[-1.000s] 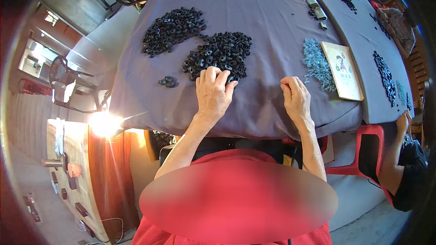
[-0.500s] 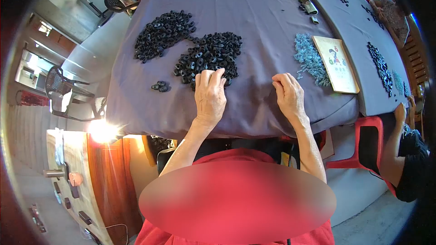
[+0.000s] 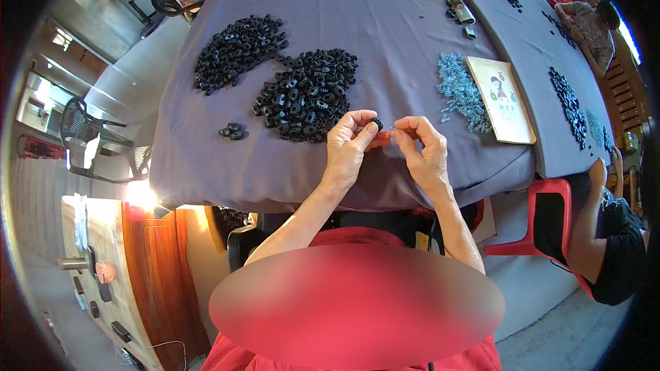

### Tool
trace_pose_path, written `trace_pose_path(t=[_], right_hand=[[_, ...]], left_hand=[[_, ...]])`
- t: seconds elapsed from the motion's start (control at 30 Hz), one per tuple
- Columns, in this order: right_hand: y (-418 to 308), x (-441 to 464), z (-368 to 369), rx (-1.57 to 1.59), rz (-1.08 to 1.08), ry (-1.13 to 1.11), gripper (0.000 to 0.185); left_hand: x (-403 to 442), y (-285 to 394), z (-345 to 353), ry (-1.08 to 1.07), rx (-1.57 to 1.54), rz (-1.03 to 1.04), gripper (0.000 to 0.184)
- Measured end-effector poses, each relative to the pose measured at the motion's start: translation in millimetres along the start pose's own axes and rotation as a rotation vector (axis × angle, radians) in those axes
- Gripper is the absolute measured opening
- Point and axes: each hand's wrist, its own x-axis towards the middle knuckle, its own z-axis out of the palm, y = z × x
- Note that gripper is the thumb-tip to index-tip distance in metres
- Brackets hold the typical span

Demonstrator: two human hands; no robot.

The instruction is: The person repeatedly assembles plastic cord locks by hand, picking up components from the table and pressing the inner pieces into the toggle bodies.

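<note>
My left hand (image 3: pixel 349 148) pinches a black piece (image 3: pixel 376 124) between thumb and fingers, just right of a large pile of black pieces (image 3: pixel 302 96). Close beside it, my right hand (image 3: pixel 423 151) has its thumb and forefinger pressed round a tiny clear or pale blue piece (image 3: pixel 392 128). Fingertips of both hands almost meet above the grey cloth (image 3: pixel 385 55). A second black pile (image 3: pixel 237 51) lies further left, and a small cluster of black pieces (image 3: pixel 232 131) sits near the front left.
Pale blue pieces (image 3: pixel 462 93) lie beside a booklet (image 3: pixel 502 99) at the right. Behind them is a metallic case (image 3: pixel 458 7). Other people sit at the far left and right, one with a bare arm (image 3: pixel 584 220). A red chair (image 3: pixel 529 227) stands at front right.
My left hand has left the black pile and moved right with a black piece in its fingers. My right hand has turned toward it, and the two hands are now close together.
</note>
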Motion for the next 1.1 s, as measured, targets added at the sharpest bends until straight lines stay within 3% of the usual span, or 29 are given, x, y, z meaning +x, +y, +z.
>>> trace_pose_path(t=[0.53, 0.73, 0.83, 0.93, 1.07, 1.1], right_hand=[[-6, -5, 9, -0.078, -0.045, -0.038, 0.011], [-8, -4, 14, -0.352, -0.347, -0.005, 0.011], [-12, -7, 16, -0.158, -0.009, -0.017, 0.013], [-2, -7, 10, -0.119, 0.006, -0.106, 0.016], [8, 1, 7, 0.313, 0.199, -0.11, 0.015], [9, 4, 10, 0.209, 0.184, -0.151, 0.013]], left_hand=[[-2, -5, -7, -0.033, 0.062, 0.047, 0.013], [-3, -5, -9, -0.031, 0.051, 0.055, 0.012], [-7, 1, -4, 0.011, -0.023, 0.0, 0.01], [-14, 4, -10, -0.051, -0.161, -0.142, 0.011], [-26, -2, -9, -0.104, -0.054, -0.033, 0.009], [-27, -1, -10, -0.104, -0.055, -0.033, 0.008]])
